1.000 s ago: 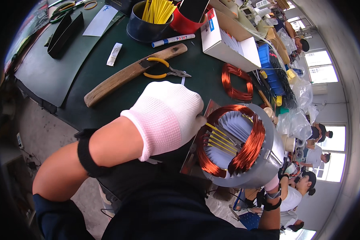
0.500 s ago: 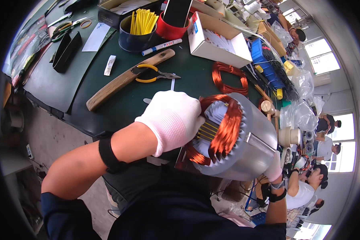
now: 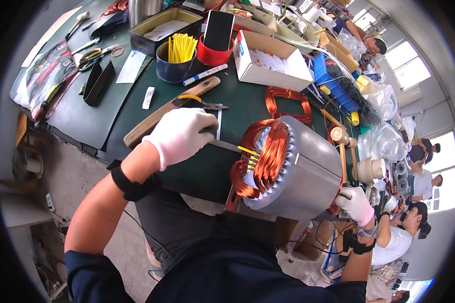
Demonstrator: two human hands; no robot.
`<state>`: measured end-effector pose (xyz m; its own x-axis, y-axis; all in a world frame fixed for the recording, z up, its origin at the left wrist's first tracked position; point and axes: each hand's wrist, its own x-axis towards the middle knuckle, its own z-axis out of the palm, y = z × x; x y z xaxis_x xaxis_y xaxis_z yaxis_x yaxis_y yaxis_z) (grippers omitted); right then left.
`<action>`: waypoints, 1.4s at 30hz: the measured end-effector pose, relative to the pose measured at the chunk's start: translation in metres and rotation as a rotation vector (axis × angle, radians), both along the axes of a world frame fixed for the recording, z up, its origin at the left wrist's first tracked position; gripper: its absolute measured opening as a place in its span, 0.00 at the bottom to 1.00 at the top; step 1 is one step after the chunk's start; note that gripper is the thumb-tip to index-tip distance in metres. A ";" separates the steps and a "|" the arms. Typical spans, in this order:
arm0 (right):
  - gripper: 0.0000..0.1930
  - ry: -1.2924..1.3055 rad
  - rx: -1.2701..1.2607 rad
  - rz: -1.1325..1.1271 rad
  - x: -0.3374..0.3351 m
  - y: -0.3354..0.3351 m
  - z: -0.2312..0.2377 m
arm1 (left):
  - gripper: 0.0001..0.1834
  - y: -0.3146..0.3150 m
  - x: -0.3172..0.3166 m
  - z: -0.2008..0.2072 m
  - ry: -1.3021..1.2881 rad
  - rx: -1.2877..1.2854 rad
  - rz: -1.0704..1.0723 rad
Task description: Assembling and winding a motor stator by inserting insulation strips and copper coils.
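Note:
A grey metal motor stator (image 3: 308, 174) lies on its side near the bench's front edge. Orange copper windings (image 3: 271, 157) loop out of its left end, where several yellow strips (image 3: 253, 162) stick out of the slots. My left hand (image 3: 179, 134), in a white glove, hovers to the left of the stator, just below the yellow-handled pliers (image 3: 202, 103). Its fingers are bent, with a gap between thumb and forefinger, and nothing shows in them. At the stator's right end, my gloved right hand (image 3: 356, 204) grips the end with curled fingers; the fingertips are partly hidden.
A wooden stick (image 3: 151, 118) lies under the pliers, beside a narrow white strip (image 3: 219, 121). Behind are a copper coil (image 3: 288, 103), a paint marker (image 3: 205, 74), a white box (image 3: 273, 60) and a tub of yellow strips (image 3: 174, 60). A mallet (image 3: 339, 135) rests behind the stator.
My left hand has moved away from the windings, leftward and up toward the pliers. My right hand shows more fully at the stator's right end. The view has shifted slightly.

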<state>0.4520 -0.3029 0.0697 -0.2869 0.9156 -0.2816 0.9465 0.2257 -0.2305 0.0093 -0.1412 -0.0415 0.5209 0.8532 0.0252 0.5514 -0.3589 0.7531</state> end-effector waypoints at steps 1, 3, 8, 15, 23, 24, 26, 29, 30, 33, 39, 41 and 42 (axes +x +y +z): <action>0.06 0.073 -0.160 -0.276 0.004 0.001 0.001 | 0.08 0.000 -0.001 -0.016 0.106 0.305 -0.062; 0.13 0.162 -0.301 -0.474 0.021 0.002 0.003 | 0.04 -0.006 0.006 -0.016 0.345 0.562 -0.127; 0.16 0.306 -0.408 -0.618 0.040 -0.024 0.014 | 0.03 -0.019 0.006 -0.018 0.464 0.582 -0.077; 0.39 0.869 -0.123 -0.677 0.086 -0.073 -0.020 | 0.04 -0.035 -0.041 0.003 -0.065 0.456 0.089; 0.29 1.075 0.496 -0.502 -0.070 0.035 0.011 | 0.13 -0.032 -0.023 0.016 0.104 0.592 -0.044; 0.29 0.993 0.564 -0.447 -0.081 0.040 0.016 | 0.13 -0.032 -0.027 0.020 0.100 0.590 -0.041; 0.29 0.906 0.624 -0.394 -0.099 0.049 0.018 | 0.14 -0.031 -0.034 0.023 0.127 0.627 -0.003; 0.30 0.809 0.668 -0.369 -0.113 0.057 0.013 | 0.15 -0.024 -0.027 0.020 0.079 0.633 -0.056; 0.30 0.808 0.660 -0.368 -0.116 0.058 0.009 | 0.15 -0.023 -0.024 0.020 0.067 0.646 -0.063; 0.30 0.723 0.711 -0.463 -0.113 0.058 0.000 | 0.14 -0.018 -0.025 0.018 0.076 0.680 -0.105; 0.28 0.847 0.670 -0.439 -0.108 0.058 -0.005 | 0.14 -0.022 0.018 0.017 -0.019 0.682 -0.309; 0.29 0.824 0.668 -0.421 -0.106 0.059 -0.007 | 0.13 -0.015 0.018 0.017 -0.008 0.655 -0.251; 0.29 0.803 0.670 -0.400 -0.107 0.057 -0.006 | 0.14 -0.014 0.012 0.023 -0.043 0.692 -0.176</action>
